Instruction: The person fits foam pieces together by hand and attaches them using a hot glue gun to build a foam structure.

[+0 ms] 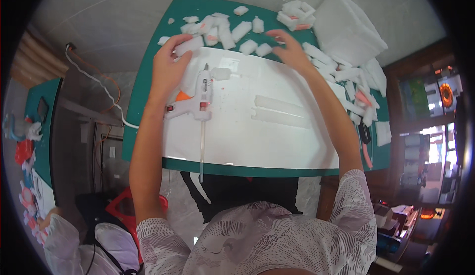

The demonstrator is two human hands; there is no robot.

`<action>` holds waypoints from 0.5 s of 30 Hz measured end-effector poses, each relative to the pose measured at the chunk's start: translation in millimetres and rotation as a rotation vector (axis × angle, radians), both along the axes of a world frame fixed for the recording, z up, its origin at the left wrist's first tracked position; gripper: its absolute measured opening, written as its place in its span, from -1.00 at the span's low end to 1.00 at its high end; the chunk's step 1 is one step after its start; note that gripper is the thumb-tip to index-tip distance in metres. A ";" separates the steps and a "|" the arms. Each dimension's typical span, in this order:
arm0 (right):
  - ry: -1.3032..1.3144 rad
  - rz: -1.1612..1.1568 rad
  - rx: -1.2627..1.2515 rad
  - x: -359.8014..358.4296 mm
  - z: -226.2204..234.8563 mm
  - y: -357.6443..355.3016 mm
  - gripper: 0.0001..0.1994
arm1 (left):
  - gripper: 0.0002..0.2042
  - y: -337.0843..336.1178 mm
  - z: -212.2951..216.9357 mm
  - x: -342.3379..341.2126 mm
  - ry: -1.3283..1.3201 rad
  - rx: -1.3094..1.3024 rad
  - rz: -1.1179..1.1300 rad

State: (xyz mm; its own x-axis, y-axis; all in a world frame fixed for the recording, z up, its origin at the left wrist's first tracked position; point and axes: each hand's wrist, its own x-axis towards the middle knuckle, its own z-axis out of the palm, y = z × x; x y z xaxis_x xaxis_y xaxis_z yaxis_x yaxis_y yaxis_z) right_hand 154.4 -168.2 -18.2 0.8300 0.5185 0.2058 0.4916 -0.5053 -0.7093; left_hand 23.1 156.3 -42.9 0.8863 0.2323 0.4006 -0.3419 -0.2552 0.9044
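At the far left of the white board (237, 149), my left hand (170, 62) has its thumb and fingers on either side of a white foam block (192, 45). My right hand (291, 51) is over the board's far edge, its fingers apart and nothing in them. Small white foam pieces (248, 46) lie just left of it. A white hot glue gun (202, 94) with an orange part rests on the board near my left forearm, its glue stick reaching past the near edge. Right of the gun lie two pale, flat strips (279, 111).
Several foam pieces, some pinkish, cover the green table (148, 84) at the back. A small foam ring (296, 15) and a big white foam block (349, 25) stand far right. A black-handled tool (365, 134) lies at the right edge. Another person's sleeve (62, 240) shows lower left.
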 end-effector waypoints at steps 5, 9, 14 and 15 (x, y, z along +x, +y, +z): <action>-0.336 0.158 -0.237 -4.2 -13.7 0.5 -0.51 | -0.66 -2.7 1.3 1.6 0.013 0.042 0.018; -0.226 0.003 -0.329 -1.7 -1.1 -3.2 -0.55 | -0.64 -2.7 6.4 -3.0 -0.008 0.159 0.123; -0.322 -0.100 -0.159 33.1 -6.0 -23.4 -0.55 | -0.64 -3.7 16.3 -5.2 -0.051 0.101 0.222; -0.325 -0.105 -0.164 43.2 -12.0 -34.1 -0.55 | -0.65 -5.7 15.6 -1.8 -0.055 0.066 0.201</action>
